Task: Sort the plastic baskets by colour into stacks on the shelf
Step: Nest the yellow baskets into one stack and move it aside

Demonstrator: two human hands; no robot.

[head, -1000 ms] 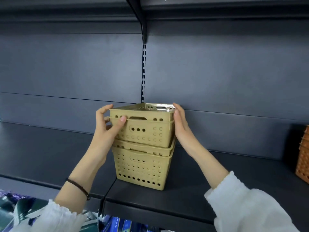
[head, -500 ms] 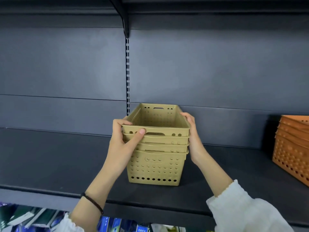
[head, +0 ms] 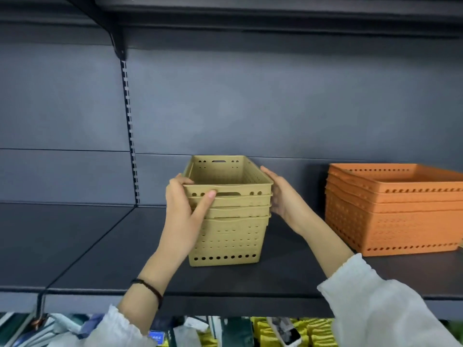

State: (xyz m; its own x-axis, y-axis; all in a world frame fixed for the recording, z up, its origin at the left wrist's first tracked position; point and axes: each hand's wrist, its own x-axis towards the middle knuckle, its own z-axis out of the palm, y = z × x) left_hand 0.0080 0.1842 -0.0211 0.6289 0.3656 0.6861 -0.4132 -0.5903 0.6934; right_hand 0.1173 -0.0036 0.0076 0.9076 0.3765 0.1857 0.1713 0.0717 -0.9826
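A stack of several tan perforated baskets stands on the dark shelf, nested into one another. My left hand grips the left front corner of the top tan basket, thumb on its front rim. My right hand presses flat against the right side of the stack's upper rims. To the right stands a stack of several wider orange baskets, apart from the tan stack and cut off by the frame's right edge.
The shelf's back panel rises right behind the baskets, with a slotted upright at the left. Another shelf hangs overhead. Packaged goods lie on the level below.
The top tan basket has gone down into the stack and now sits nested. My view has shifted, so the orange stack has come into sight at the right.
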